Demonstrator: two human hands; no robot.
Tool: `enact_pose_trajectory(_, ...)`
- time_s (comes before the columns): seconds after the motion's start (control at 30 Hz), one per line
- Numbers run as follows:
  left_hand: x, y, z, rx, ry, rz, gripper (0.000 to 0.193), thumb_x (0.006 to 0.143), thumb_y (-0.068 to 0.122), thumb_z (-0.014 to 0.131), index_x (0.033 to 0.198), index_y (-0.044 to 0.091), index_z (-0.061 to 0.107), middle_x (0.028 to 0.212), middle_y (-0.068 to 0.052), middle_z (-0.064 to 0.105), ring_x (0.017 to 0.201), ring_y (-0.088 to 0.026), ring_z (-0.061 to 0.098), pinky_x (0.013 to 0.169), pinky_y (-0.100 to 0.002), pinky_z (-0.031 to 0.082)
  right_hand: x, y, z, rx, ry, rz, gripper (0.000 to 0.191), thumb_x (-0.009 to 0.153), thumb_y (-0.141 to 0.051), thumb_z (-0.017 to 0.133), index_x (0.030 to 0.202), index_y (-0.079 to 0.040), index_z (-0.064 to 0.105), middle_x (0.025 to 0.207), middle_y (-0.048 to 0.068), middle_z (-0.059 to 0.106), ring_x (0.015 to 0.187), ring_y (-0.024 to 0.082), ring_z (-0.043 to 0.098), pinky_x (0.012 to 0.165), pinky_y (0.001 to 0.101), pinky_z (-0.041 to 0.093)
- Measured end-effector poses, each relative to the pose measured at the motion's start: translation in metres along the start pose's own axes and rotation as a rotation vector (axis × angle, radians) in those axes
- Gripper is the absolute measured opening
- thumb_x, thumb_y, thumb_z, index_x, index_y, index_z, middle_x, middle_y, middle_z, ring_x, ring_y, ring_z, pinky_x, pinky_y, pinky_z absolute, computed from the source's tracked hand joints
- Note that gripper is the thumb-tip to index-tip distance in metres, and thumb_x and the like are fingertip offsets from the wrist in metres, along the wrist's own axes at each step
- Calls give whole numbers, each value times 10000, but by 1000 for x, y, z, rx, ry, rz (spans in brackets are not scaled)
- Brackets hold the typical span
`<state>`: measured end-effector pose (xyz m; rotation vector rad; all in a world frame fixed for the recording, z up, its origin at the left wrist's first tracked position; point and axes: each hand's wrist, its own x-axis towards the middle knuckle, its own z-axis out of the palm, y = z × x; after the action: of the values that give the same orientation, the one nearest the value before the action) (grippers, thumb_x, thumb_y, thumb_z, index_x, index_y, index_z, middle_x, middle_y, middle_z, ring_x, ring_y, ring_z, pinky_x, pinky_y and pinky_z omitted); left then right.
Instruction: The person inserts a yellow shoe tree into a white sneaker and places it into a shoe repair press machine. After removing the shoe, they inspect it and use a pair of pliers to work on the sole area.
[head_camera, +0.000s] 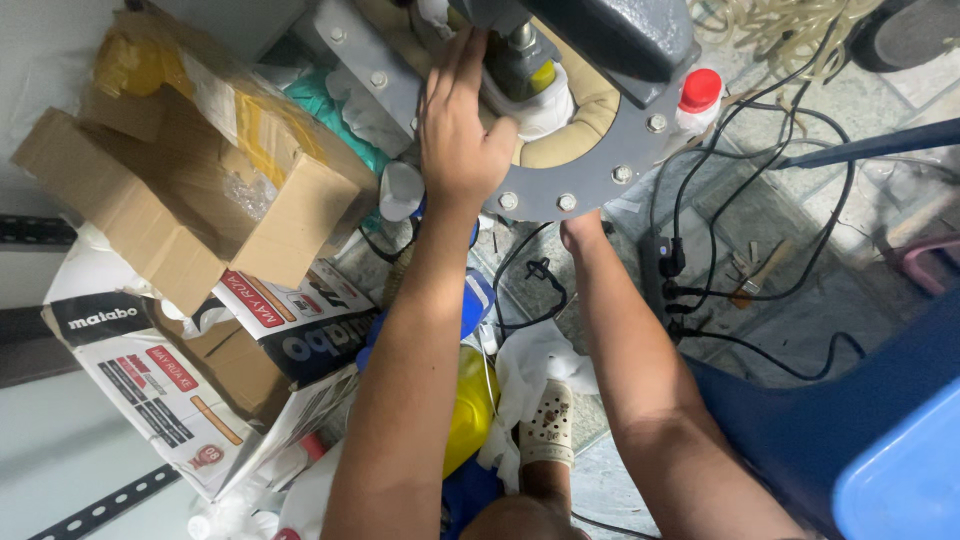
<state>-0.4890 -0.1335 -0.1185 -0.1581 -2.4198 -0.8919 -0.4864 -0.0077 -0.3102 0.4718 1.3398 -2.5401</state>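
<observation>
— Two hands were up at the grey machine (600, 40) in the head view. Where exactly?

— The left hand (458, 125) lay open, fingers stretched flat over the beige padded ring (570, 135) on the round grey metal plate (590, 190), which was studded with bolts. The right hand (580, 232) reached under the plate's edge; its fingers were hidden, so I could not tell whether it gripped anything.

— Any containers?

— A small white bottle with a red cap (698, 100) stood at the plate's rim. Left of the arms, an open brown cardboard box (180, 190) held crumpled clear plastic wrap, and a printed white carton (160, 390) lay beneath it, its contents hidden.

— And textures lower down?

— Black cables (760, 200) looped over the rough concrete floor (800, 110) to a power strip (665, 265). A smooth yellow rounded object (470, 410) sat between the forearms beside white cloth (535, 365), and a perforated cream sandal (547, 425) showed below. A glossy blue plastic bin (900, 480) filled the right corner.
</observation>
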Motion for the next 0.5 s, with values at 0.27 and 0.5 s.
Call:
enact_pose_trajectory(0.27, 3, 8, -5, 0, 11, -4, 741, 815, 95, 649, 1532, 54, 466, 1588, -199, 477, 1448, -406, 479, 1262, -447, 366, -46, -9, 15, -226, 408, -130, 471, 918, -12, 555, 1387, 3, 522, 1297, 151, 657, 1164, 221, 618, 966, 295, 482)
enact_pose_trajectory(0.5, 1, 5, -1, 32, 16, -42, 736, 817, 98, 644, 1535, 76, 483, 1577, -141, 503, 1448, -362, 498, 1257, -430, 383, -126, 17, -32, -106, 77, -272, 463, 938, 159, 411, 1373, 44, 519, 1374, 184, 592, 1326, 250, 573, 1179, 337, 435)
